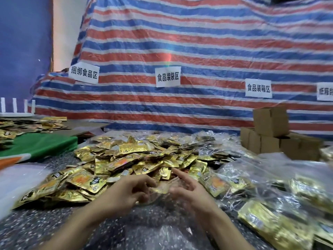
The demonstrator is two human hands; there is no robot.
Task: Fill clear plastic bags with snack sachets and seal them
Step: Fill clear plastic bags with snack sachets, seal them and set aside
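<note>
Right in front of the big pile of gold snack sachets [137,159], 2 hands sit close together at the mouth of a clear bag [155,230] lying on the speckled table [36,228]. The left hand [126,193] curls its fingers on the bag's edge. The right hand [189,191] is blurry, 1 finger sticking out; I cannot tell its grip. The bag looks empty. Next, I think, its mouth needs pulling wide so sachets can go in.

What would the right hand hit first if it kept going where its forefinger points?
Most likely the pile of gold sachets, which lies just beyond the right hand and its forefinger's fingertip, though depth is hard to judge here.
</note>
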